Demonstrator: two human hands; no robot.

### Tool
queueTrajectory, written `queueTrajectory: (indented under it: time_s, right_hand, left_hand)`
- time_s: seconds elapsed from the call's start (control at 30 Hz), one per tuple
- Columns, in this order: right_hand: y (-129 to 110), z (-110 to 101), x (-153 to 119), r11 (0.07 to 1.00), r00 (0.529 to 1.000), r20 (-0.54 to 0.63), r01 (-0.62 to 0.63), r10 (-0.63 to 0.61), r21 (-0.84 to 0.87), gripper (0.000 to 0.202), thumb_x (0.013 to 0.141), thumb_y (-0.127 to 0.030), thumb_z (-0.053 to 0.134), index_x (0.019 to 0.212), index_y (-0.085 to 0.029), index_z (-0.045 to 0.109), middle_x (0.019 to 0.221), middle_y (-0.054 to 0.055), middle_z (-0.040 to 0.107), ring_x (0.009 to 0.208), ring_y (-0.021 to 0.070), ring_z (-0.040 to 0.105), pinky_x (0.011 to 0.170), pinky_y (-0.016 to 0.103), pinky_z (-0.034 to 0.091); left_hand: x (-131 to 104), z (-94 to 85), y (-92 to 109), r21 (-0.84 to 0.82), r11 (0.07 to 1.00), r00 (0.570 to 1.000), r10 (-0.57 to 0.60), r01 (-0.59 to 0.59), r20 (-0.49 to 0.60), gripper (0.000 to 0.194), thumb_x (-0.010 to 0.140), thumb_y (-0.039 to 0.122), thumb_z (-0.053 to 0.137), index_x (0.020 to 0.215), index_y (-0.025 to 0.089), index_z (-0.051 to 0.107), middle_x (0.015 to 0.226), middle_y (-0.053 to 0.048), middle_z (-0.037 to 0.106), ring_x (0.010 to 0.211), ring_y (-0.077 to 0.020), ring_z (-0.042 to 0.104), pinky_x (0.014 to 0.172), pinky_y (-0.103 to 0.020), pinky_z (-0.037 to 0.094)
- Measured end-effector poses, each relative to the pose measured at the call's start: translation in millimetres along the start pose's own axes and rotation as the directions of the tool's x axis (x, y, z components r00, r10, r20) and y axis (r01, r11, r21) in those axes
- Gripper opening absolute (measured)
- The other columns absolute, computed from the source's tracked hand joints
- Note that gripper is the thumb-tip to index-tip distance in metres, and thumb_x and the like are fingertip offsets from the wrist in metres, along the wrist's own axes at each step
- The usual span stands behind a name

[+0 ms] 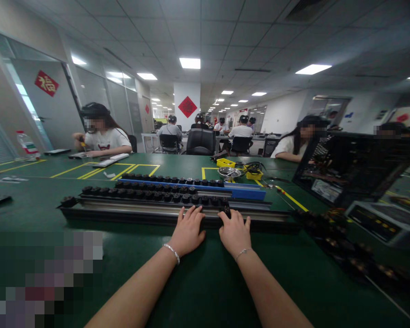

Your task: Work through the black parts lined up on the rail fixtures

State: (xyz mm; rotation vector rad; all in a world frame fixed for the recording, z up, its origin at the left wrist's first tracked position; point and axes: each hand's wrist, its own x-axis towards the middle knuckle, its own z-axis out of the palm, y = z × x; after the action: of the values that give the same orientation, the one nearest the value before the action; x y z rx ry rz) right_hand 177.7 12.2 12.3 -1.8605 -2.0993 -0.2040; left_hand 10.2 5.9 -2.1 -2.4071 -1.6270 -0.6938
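My left hand (188, 231) rests with its fingers spread over the near edge of a long dark rail (123, 214). Beside it on the right, my right hand (235, 231) touches a small black part (225, 209) at the same rail with its fingertips. Another black part (68, 201) sits at the rail's left end. Just behind lie more rails, carrying rows of round black parts (150, 195). The farthest of these rails is blue (248, 194).
A green table (123, 282) spreads out around the rails. At the right are a metal box (386, 223), an open computer case (328, 168) and a dark pile of parts (358, 255). Farther back stand a metal bowl (229, 172) and yellow trays (225, 162). Two people sit across the table.
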Motion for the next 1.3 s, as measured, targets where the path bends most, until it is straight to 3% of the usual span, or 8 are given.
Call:
queueTrajectory:
  time_s: [0.47, 1.3]
  right_hand:
    - [3.7, -1.0, 1.2, 1.0, 1.0, -0.001, -0.03, 0.03, -0.002, 0.039, 0.079, -0.018, 0.044, 0.115, -0.031, 0.055, 0.126, 0.01, 0.047, 0.12, 0.0252, 0.038, 0.102, 0.049, 0.016]
    - [5.4, -0.5, 1.6, 0.999, 0.998, -0.04, -0.043, 0.042, -0.015, 0.041, 0.078, -0.02, 0.045, 0.116, -0.032, 0.055, 0.125, 0.01, 0.048, 0.121, 0.0265, 0.038, 0.101, 0.05, 0.018]
  left_hand:
    - [0.0, -0.7, 0.5, -0.006, 1.0, 1.0, -0.002, 0.002, -0.003, 0.041, 0.075, 0.028, 0.054, 0.115, 0.022, 0.048, 0.139, -0.007, 0.043, 0.132, -0.0255, 0.03, 0.111, -0.052, 0.01]
    - [-0.1, 1.7, -0.9, -0.002, 1.0, 1.0, 0.0, 0.0, -0.013, 0.042, 0.075, 0.028, 0.054, 0.116, 0.022, 0.049, 0.139, -0.007, 0.043, 0.132, -0.0254, 0.03, 0.111, -0.052, 0.01]
